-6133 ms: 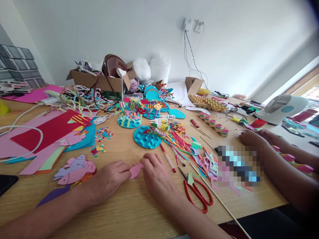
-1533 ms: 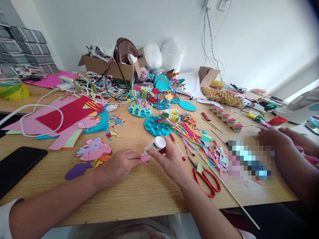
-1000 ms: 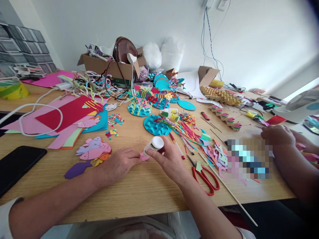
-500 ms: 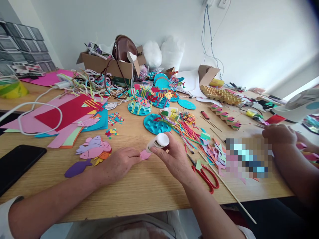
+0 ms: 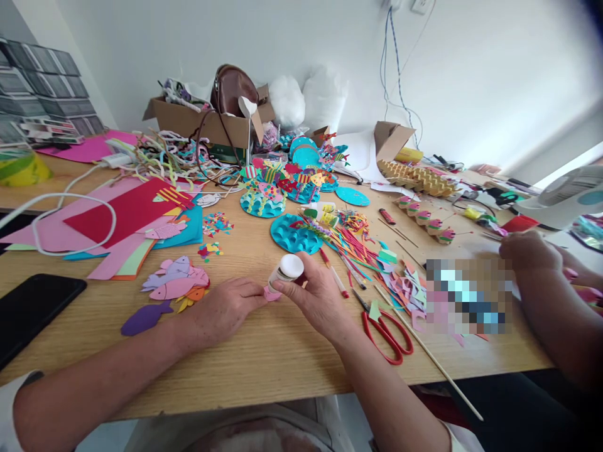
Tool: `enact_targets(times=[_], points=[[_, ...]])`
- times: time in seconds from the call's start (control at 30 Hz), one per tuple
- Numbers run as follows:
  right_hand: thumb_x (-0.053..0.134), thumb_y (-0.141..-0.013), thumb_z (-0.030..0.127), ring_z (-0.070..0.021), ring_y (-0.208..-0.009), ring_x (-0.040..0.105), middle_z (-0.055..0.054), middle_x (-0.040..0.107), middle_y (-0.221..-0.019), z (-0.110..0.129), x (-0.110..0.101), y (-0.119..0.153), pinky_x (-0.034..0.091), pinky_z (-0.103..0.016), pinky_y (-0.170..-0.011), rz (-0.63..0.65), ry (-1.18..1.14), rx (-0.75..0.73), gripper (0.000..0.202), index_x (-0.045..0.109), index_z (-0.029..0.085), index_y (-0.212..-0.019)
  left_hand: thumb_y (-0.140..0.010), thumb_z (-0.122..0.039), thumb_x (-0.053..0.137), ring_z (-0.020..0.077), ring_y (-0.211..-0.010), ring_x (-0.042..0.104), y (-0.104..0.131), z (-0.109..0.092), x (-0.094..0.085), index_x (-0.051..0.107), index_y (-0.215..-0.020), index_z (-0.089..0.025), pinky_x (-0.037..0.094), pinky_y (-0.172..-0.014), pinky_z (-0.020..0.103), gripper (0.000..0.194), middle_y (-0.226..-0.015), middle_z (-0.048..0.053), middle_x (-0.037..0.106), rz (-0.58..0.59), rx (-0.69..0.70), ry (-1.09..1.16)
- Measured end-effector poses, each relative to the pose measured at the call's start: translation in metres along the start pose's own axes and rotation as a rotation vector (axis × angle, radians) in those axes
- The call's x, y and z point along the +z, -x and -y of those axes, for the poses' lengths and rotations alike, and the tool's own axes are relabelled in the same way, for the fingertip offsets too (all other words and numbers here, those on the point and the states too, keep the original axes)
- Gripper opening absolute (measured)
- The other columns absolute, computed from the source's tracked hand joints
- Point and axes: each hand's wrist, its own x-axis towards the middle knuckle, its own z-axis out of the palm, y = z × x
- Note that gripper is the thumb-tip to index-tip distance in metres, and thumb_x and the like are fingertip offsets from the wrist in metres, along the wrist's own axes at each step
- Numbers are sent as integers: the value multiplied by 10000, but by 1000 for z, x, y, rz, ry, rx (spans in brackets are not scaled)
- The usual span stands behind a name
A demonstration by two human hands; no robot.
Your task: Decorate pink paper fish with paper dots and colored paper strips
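My right hand (image 5: pixel 323 298) is closed around a white glue bottle (image 5: pixel 286 270), tipped so that its base faces up towards me. The bottle's lower end is over a small pink paper piece (image 5: pixel 272 295) on the table, and its nozzle is hidden. With fingers together, my left hand (image 5: pixel 223 307) presses the near-left edge of that piece at the fingertips. Left of this hand lie a pink paper fish (image 5: pixel 173 288) in a small pile and a dark purple paper fish (image 5: pixel 141 319). Red-handled scissors (image 5: pixel 391 336) rest to the right of my right wrist.
Blue wavy bases (image 5: pixel 294 235) and paper strips (image 5: pixel 355 254) lie beyond my hands. Left are coloured paper sheets (image 5: pixel 122 213) and a black phone (image 5: pixel 40 317). A thin wooden stick (image 5: pixel 443 370) overhangs the front edge. A co-worker's arm (image 5: pixel 541 295) reaches in from the right.
My right hand has shifted the glue bottle left and slightly lower, covering more of the pink paper piece. A red-ended stick beyond that hand has come into sight. My left hand has hardly moved.
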Motion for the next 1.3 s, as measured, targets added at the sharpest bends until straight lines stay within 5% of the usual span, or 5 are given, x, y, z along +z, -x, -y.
enact_targets(times=[1.3], points=[[622,-736,308,-108,-582,422,42,476,-621,2,5,-7,291,-216,-515,-14,-43,12,197,469,189,-698,-906,-138,346,168,-1034,515,0,2,2,450,-1233,-237,440,-897,341,358,-1127,33,580,-2,8,17]])
